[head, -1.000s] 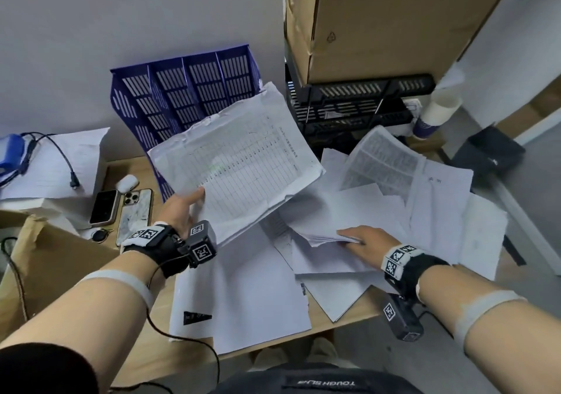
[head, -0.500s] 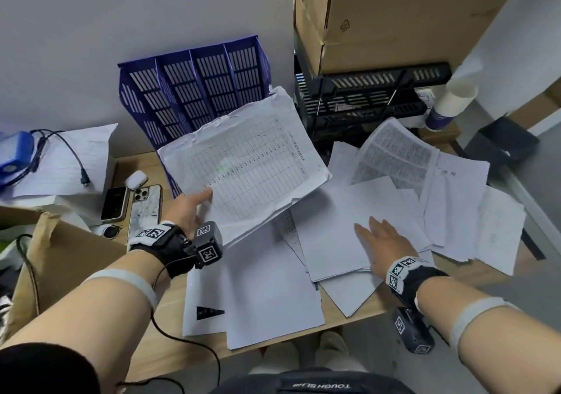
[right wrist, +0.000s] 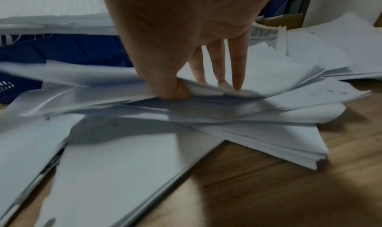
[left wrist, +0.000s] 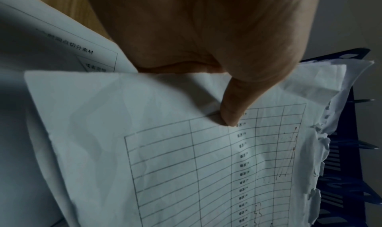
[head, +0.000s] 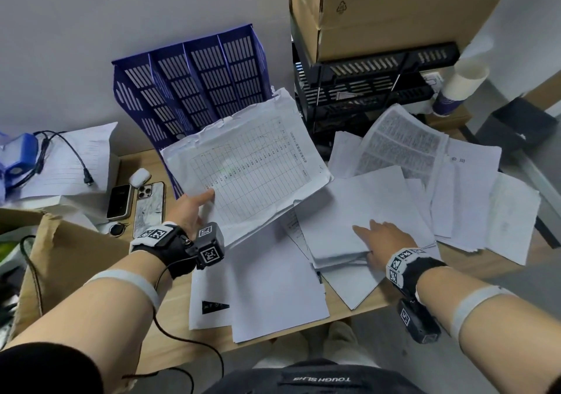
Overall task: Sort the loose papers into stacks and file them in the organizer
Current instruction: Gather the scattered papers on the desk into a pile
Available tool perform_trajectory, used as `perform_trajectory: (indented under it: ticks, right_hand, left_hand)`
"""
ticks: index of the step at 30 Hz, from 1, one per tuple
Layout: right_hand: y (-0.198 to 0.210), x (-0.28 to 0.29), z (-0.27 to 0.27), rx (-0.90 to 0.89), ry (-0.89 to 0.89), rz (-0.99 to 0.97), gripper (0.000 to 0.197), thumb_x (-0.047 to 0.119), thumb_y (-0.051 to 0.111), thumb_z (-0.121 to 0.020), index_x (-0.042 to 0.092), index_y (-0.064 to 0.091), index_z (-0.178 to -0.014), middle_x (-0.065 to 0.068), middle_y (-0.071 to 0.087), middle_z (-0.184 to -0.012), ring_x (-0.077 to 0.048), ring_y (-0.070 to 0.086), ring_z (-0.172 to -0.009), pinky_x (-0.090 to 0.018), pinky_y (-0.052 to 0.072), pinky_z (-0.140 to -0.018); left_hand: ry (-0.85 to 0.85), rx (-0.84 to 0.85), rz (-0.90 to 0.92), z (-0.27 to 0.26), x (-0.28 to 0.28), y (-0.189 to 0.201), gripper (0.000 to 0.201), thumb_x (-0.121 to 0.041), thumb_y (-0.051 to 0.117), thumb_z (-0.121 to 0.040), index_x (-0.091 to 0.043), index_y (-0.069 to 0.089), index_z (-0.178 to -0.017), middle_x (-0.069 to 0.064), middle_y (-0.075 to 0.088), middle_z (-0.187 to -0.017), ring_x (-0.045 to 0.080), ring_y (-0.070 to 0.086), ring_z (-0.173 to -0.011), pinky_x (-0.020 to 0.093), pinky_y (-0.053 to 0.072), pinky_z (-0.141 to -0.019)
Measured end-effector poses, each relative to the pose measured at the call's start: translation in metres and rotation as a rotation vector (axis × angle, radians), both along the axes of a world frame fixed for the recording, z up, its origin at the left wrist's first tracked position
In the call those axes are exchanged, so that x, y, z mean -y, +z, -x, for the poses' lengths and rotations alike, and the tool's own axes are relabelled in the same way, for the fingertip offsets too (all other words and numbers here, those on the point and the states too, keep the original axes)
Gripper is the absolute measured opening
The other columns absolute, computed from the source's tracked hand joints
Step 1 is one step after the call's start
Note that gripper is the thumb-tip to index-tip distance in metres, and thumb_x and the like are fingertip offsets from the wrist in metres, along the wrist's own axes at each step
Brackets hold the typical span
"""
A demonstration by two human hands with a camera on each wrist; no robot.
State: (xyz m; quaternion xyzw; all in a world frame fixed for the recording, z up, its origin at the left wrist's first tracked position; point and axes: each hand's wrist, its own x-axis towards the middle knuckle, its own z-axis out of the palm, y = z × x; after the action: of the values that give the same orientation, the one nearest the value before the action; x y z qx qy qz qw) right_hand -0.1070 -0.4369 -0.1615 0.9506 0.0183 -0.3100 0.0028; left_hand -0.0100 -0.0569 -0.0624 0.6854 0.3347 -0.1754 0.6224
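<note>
A blue slotted organizer (head: 194, 84) stands against the wall at the back of the desk. In front of it my left hand (head: 200, 208) holds a thick stack of papers (head: 252, 169) tilted up, a gridded table sheet on top. The left wrist view shows the thumb (left wrist: 229, 116) pressed on that top sheet (left wrist: 186, 165), with the other fingers hidden beneath. My right hand (head: 376, 238) pinches a bundle of blank sheets (head: 364, 199) in the loose pile. Its fingers (right wrist: 237, 70) lie straight on top and the thumb is tucked under the near edge of the bundle (right wrist: 279, 77).
More loose papers (head: 473, 196) fan out to the right, and some sheets (head: 267, 287) overhang the desk's front edge. A black tray rack (head: 373, 87) under cardboard boxes (head: 394, 8) stands behind, beside a paper cup (head: 458, 90). Two phones (head: 120, 200) and a brown bag (head: 69, 260) lie left.
My right hand came out from under the loose sheets, lay flat on top, then drew back to the near edge and hooked its thumb under the bundle. The left hand still holds its stack.
</note>
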Motion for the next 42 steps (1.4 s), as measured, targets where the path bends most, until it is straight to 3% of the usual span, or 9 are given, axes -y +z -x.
perform_trajectory:
  ticks: [4, 8, 12, 18, 23, 28, 33, 37, 42]
  right_hand:
    - [0.016, 0.008, -0.003, 0.070, -0.155, -0.144, 0.050, 0.020, 0.043, -0.093, 0.043, 0.047, -0.137, 0.002, 0.057, -0.136, -0.024, 0.054, -0.122, -0.035, 0.047, -0.100]
    - [0.042, 0.022, -0.005, 0.226, -0.427, -0.349, 0.034, 0.013, 0.046, -0.091, 0.041, 0.064, -0.089, -0.008, 0.070, -0.094, -0.034, 0.065, -0.091, -0.032, 0.047, -0.069]
    - [0.068, 0.040, -0.008, 0.382, -0.670, -0.501, 0.023, 0.014, 0.053, -0.095, 0.012, 0.068, -0.113, -0.015, 0.070, -0.105, -0.034, 0.063, -0.100, -0.029, 0.043, -0.076]
    - [0.096, 0.054, -0.006, 0.540, -0.988, -0.732, 0.023, 0.021, 0.051, -0.099, 0.007, 0.064, -0.112, -0.007, 0.063, -0.104, -0.025, 0.060, -0.093, -0.020, 0.046, -0.070]
    - [0.097, 0.070, -0.001, 0.592, -1.356, -0.983, 0.024, 0.019, 0.055, -0.096, 0.002, 0.067, -0.107, -0.009, 0.070, -0.096, -0.028, 0.066, -0.096, -0.022, 0.052, -0.075]
    - [0.067, 0.035, 0.020, 0.100, -1.469, -1.097, 0.012, 0.005, 0.056, -0.095, 0.004, 0.061, -0.084, -0.022, 0.068, -0.103, -0.033, 0.065, -0.088, -0.047, 0.054, -0.086]
    - [0.034, 0.003, 0.034, -0.100, -1.538, -1.047, 0.006, 0.003, 0.055, -0.095, -0.001, 0.060, -0.098, -0.022, 0.072, -0.095, -0.029, 0.072, -0.065, -0.035, 0.061, -0.061]
    - [0.035, -0.008, 0.029, 0.000, -1.541, -1.162, 0.007, 0.004, 0.052, -0.098, 0.007, 0.058, -0.100, -0.017, 0.070, -0.089, -0.021, 0.070, -0.055, -0.024, 0.054, -0.044]
    - [0.042, -0.034, 0.016, 0.048, -1.567, -1.465, 0.016, -0.013, 0.047, -0.093, -0.001, 0.053, -0.103, -0.023, 0.065, -0.095, -0.026, 0.072, -0.071, -0.030, 0.060, -0.058]
  left_hand:
    - [-0.017, -0.024, -0.032, -0.004, 0.001, -0.001, 0.055, -0.046, 0.076, -0.075, -0.006, 0.067, -0.113, 0.018, 0.066, -0.111, 0.031, 0.061, -0.081, 0.037, 0.051, -0.067]
    - [0.017, 0.012, -0.020, -0.009, 0.016, 0.013, 0.044, -0.041, 0.071, -0.085, -0.006, 0.063, -0.112, 0.008, 0.064, -0.102, 0.026, 0.059, -0.075, 0.033, 0.047, -0.061]
    - [0.068, 0.020, 0.026, -0.011, 0.031, 0.027, 0.052, -0.042, 0.068, -0.088, -0.006, 0.057, -0.124, 0.003, 0.057, -0.088, 0.023, 0.056, -0.064, 0.031, 0.045, -0.054]
    - [0.020, 0.027, 0.078, -0.013, 0.048, 0.040, 0.050, -0.043, 0.064, -0.090, -0.010, 0.056, -0.126, 0.004, 0.063, -0.097, 0.020, 0.055, -0.063, 0.024, 0.046, -0.045]
    - [-0.012, 0.005, 0.084, -0.020, 0.045, 0.032, 0.053, -0.048, 0.063, -0.089, -0.012, 0.055, -0.127, 0.011, 0.062, -0.125, 0.022, 0.059, -0.063, 0.031, 0.046, -0.055]
    - [-0.058, -0.067, 0.096, -0.016, 0.047, 0.026, 0.051, -0.051, 0.064, -0.087, -0.012, 0.056, -0.120, 0.005, 0.059, -0.111, 0.020, 0.055, -0.061, 0.028, 0.048, -0.051]
    - [-0.150, -0.054, -0.038, -0.019, 0.041, 0.002, 0.068, -0.064, 0.067, -0.073, -0.007, 0.069, -0.110, 0.014, 0.066, -0.092, 0.037, 0.064, -0.085, 0.049, 0.052, -0.084]
    - [-0.189, -0.028, -0.028, -0.015, 0.047, -0.012, 0.049, -0.051, 0.066, -0.085, -0.008, 0.071, -0.109, 0.013, 0.073, -0.098, 0.035, 0.069, -0.088, 0.045, 0.054, -0.086]
    - [-0.320, -0.046, 0.012, -0.002, 0.062, -0.027, 0.031, -0.029, 0.056, -0.098, -0.009, 0.062, -0.121, 0.007, 0.071, -0.108, 0.028, 0.068, -0.098, 0.038, 0.053, -0.086]
